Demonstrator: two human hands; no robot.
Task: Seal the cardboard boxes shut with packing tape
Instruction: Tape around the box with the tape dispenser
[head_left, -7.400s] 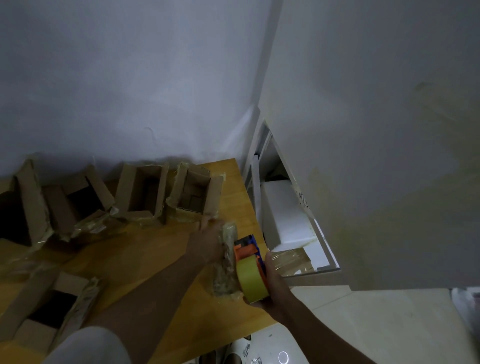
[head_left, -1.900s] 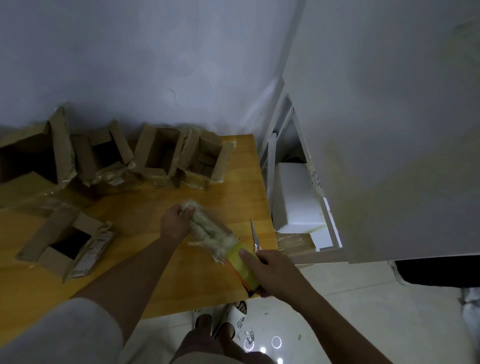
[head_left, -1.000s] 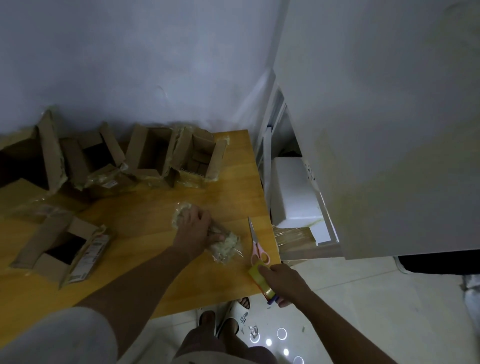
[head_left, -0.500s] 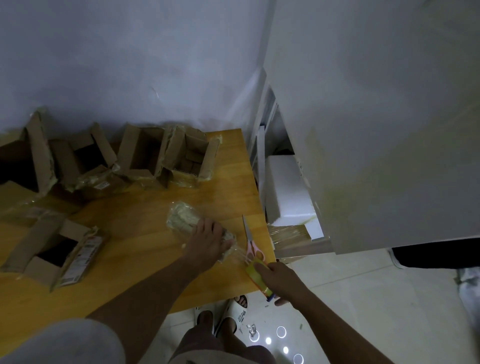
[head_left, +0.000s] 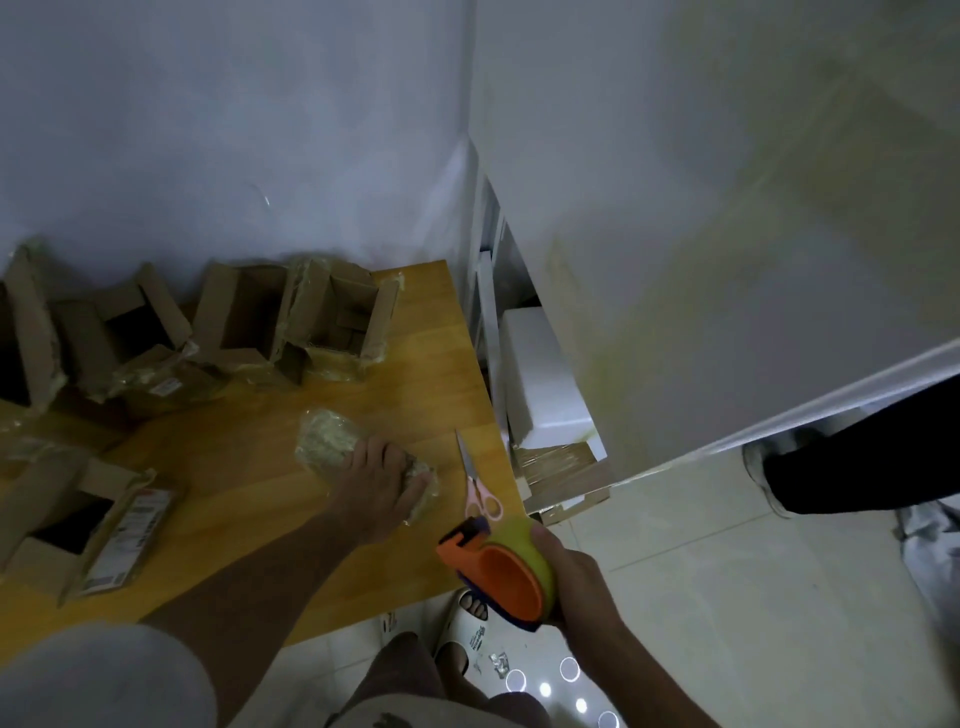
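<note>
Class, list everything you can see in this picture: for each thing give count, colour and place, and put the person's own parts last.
Taped box: one, brown under clear tape, table middle, under left hand.
Tape dispenser: one, orange with yellow roll, off the table's near edge, in right hand.
Scissors: one, pink handles, table's right edge.
Open boxes: about five, brown, along the wall and at left.
Table: one, yellow wood.
White block: one, right of table.
Slippers: white, on floor.
Left hand: presses on taped box.
Right hand: grips tape dispenser.

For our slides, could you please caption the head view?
Left hand presses a taped box on the table; right hand holds the tape dispenser.
</note>
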